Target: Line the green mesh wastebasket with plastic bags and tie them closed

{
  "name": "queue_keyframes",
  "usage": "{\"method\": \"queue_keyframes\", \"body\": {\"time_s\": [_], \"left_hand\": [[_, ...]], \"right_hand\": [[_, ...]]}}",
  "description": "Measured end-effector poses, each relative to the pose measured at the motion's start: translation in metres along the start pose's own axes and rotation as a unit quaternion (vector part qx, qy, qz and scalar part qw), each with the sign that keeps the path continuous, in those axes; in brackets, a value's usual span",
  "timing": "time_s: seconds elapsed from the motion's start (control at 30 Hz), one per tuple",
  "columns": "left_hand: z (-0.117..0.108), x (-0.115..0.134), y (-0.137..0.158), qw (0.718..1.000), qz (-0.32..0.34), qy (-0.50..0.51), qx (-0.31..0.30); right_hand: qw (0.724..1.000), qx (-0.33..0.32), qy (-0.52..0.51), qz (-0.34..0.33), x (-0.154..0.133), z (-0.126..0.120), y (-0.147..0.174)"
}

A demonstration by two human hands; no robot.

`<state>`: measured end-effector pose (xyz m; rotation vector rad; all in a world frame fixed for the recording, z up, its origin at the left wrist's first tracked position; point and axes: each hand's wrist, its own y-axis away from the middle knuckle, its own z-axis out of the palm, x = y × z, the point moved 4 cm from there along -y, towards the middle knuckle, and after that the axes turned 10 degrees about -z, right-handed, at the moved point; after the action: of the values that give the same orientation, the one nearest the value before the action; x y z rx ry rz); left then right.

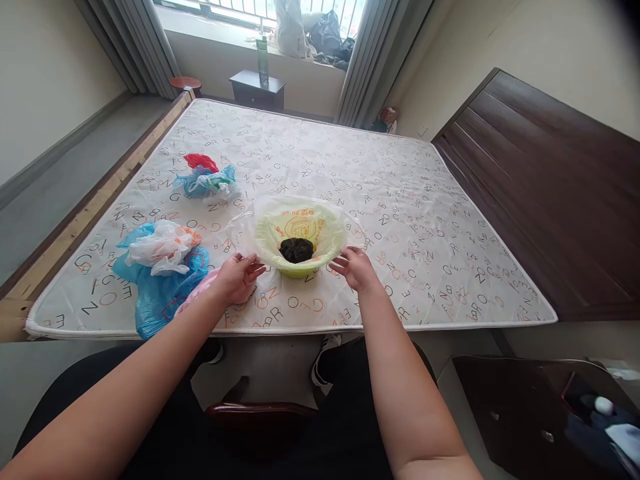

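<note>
one bag [273, 233] lines the central basin [299, 273]; lining looks mostly done, loose edge unsettled. left hand [241, 276], eight o'clock, pinches the edge; right hand [353, 267], four o'clock, grip unclear.

Barred window [250, 9] admits daylight between 2 grey curtains [383, 57]. Dark headboard [545, 193] at right; pale walls [545, 47], grey floor [90, 143].

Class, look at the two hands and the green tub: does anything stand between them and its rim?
Only the thin plastic bag draped over the rim of the green tub separates it from the left hand and right hand. Nothing else visible does.
</note>
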<state>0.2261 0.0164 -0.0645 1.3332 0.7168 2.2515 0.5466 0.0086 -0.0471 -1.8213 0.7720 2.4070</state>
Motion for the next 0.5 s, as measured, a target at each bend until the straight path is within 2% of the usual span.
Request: {"method": "queue_keyframes", "body": {"time_s": [0.1, 0.2, 0.37, 0.5], "left_hand": [[-0.001, 0.000, -0.002, 1.000, 0.004, -0.017, 0.025], [0.003, -0.002, -0.001, 1.000, 0.016, -0.002, 0.007], [0.012, -0.009, 0.006, 0.999, 0.015, 0.027, -0.019], [0.018, -0.010, 0.014, 1.000, -0.005, -0.007, -0.024]], "right_hand": [[0.999, 0.026, 0.037, -0.007, -0.001, 0.004, 0.000], [0.997, 0.029, 0.067, -0.001, 0.000, 0.009, 0.005], [0.998, -0.039, 0.036, 0.026, 0.008, 0.024, 0.013], [0.997, 0.005, 0.066, -0.032, 0.005, 0.022, 0.012]]}}
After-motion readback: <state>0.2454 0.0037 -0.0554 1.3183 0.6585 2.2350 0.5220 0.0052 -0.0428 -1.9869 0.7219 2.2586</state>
